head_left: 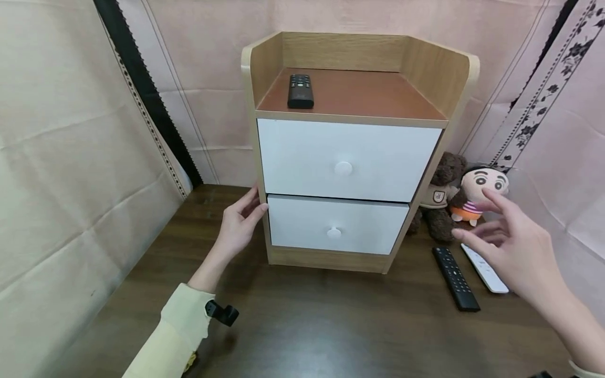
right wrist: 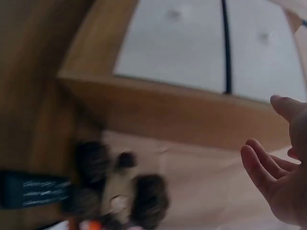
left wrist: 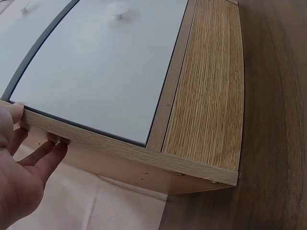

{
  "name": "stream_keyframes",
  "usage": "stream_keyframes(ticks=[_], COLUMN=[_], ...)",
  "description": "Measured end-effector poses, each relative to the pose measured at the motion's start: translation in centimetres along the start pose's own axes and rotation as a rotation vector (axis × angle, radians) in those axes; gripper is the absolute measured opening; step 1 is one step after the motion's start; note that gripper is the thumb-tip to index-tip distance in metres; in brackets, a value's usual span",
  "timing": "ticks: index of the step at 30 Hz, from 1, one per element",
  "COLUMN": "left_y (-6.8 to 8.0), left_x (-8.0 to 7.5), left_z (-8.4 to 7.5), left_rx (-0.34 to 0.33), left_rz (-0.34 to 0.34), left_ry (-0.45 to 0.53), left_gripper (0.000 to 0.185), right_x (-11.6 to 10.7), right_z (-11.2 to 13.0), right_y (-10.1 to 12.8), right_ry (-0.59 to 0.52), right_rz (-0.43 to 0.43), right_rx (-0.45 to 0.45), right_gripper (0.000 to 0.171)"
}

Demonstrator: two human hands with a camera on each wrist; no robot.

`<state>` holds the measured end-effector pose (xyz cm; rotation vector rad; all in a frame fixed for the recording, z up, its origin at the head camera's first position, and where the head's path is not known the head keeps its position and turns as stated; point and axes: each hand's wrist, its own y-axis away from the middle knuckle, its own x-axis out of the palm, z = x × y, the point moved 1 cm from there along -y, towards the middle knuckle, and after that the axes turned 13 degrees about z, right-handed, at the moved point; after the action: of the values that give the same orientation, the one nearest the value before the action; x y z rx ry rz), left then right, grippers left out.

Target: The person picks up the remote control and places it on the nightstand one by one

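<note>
A small wood-grain cabinet [head_left: 326, 258] with two white drawers stands on the table. Its upper drawer [head_left: 302, 157] and lower drawer [head_left: 302, 223] each carry a round white knob. My left hand [head_left: 239, 223] touches the cabinet's left side, thumb at the front edge and fingers against the side panel [left wrist: 115, 165]. To the right of the cabinet, my right hand [head_left: 517, 247] is in the air with loosely bent fingers and nothing in them. Below and beside it lie a black remote control [head_left: 456, 279] and a white remote control [head_left: 484, 269], apart from the fingers.
Another black remote control [head_left: 300, 92] rests on the cabinet's brown top. A brown teddy bear [head_left: 439, 223] and a doll [head_left: 482, 184] sit right of the cabinet. Pale cloth [head_left: 71, 184] hangs at the left, back and right of the dark wooden table [head_left: 302, 325].
</note>
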<state>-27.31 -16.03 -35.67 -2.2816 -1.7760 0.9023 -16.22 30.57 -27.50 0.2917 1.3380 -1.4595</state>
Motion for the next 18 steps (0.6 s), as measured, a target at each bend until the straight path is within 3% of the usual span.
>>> stream_keyframes(ticks=[6, 11, 18], left_y=[-0.1, -0.2, 0.0], left_x=[0.1, 0.3, 0.0], left_z=[0.2, 0.2, 0.0], left_rx=[0.009, 0.005, -0.007], left_rz=[0.005, 0.010, 0.002], left_ry=[0.019, 0.032, 0.018], left_gripper=[0.056, 0.056, 0.057], right_x=[0.8, 2.0, 5.2], right_z=[-3.8, -6.3, -8.4], right_y=[4.3, 7.4, 11.1], right_ry=[-0.065, -0.099, -0.088], right_rz=[0.096, 0.109, 0.157], right_rx=[0.159, 0.226, 0.306], right_gripper=[0.093, 0.091, 0.086])
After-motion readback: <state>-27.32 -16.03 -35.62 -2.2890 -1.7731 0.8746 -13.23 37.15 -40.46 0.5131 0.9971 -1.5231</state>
